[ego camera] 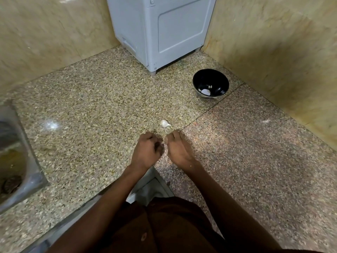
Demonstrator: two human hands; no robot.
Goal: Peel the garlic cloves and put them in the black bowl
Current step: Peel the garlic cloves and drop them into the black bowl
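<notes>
Nearest me, my brown shirt (164,225) fills the bottom of the frame. At centre, my left hand (146,152) and right hand (179,149) meet with fingers curled; I cannot tell what either grip holds. Just above them a garlic bulb (165,123) lies on the speckled worktop (91,106). The black bowl (210,84), upper right, holds white pieces.

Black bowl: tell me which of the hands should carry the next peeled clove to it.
Right. The black bowl sits far right on the counter, on the right hand's side. The left hand would have to cross over. What the hands hold between them is hidden.
</notes>
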